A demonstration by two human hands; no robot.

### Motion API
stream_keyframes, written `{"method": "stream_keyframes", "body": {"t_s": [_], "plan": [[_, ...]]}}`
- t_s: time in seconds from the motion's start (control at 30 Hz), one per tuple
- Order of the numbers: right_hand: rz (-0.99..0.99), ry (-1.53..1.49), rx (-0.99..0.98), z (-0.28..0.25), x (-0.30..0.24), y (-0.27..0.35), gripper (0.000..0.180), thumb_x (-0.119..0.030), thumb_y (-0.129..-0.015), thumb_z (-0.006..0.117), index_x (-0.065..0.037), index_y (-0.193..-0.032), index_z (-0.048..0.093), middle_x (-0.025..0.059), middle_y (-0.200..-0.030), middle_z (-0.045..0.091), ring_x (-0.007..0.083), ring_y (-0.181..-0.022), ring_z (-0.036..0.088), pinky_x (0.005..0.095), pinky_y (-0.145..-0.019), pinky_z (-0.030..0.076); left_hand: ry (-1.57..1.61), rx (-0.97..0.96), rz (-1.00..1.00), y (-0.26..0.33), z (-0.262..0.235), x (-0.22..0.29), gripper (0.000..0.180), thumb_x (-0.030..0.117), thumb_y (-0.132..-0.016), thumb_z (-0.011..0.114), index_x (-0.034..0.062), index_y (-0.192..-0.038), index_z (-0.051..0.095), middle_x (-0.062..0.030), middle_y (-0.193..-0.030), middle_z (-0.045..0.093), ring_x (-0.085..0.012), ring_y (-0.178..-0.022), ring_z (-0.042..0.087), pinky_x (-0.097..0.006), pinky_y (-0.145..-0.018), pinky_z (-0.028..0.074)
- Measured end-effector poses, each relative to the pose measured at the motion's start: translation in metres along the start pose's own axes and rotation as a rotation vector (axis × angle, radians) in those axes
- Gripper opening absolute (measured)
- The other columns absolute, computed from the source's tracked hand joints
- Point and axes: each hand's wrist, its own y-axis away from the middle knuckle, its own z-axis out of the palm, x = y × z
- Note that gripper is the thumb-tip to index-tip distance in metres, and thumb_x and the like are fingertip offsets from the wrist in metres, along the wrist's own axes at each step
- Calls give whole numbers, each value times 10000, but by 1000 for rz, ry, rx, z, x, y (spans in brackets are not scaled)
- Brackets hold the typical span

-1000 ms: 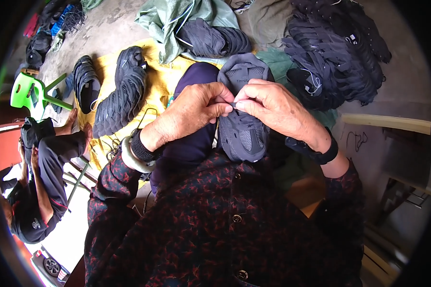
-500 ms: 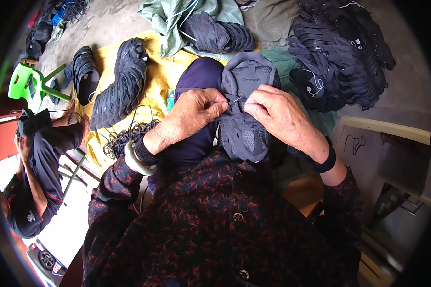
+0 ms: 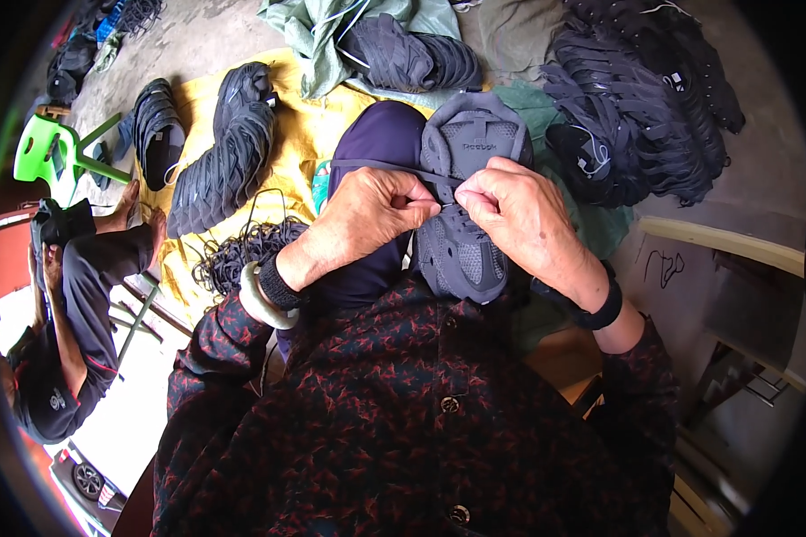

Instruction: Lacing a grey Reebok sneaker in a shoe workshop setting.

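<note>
A dark grey shoe upper (image 3: 461,255) rests on my lap by the knee, its toe end toward me and its tongue lying open at the far end. My left hand (image 3: 372,215) closes thumb and forefinger in a pinch on the dark shoelace (image 3: 381,166) at the upper's eyelets. A loop of that lace runs over the purple-clad knee (image 3: 376,134) on the left. Close beside it, my right hand (image 3: 524,210) pinches at the eyelet edge; its fingertips hide exactly what part of the lace they hold.
Nested rows of dark uppers lie on a yellow sheet (image 3: 291,89) at left and in a large pile (image 3: 631,98) at right. A tangle of black laces (image 3: 246,255) sits near my left wrist. Another person (image 3: 90,295) sits at left by a green chair (image 3: 49,161).
Both hands have shifted slightly toward me along the eyelets. A loop of lace now stretches left over the knee, where none showed before.
</note>
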Motion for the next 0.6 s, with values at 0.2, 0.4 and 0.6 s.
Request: {"method": "stream_keyframes", "body": {"t_s": [0.2,0.4,0.6], "plan": [[30,51,-98,-7,-5,-4,125,-125,-868,655,-13,-818,683,138,-794,607,360,-768,642,454,-699,507,13,-27,4,-2,0,-1,110,97,-936,731,4,-886,699,60,-753,612,-3,-707,509,-219,-617,452],[40,48,-47,0,-3,-4,95,-106,-843,667,-16,-818,680,133,-788,605,347,-753,640,434,-686,506,15,-47,65,-7,0,1,101,67,-928,710,10,-850,679,78,-718,574,0,-697,490,-219,-605,435],[3,27,-27,3,0,-5,63,-86,-836,679,-24,-846,689,126,-822,623,339,-767,649,427,-686,510,-399,158,243,-2,15,18,129,103,-877,719,16,-819,644,-52,-647,576,-61,-626,519,-296,-575,454]]}}
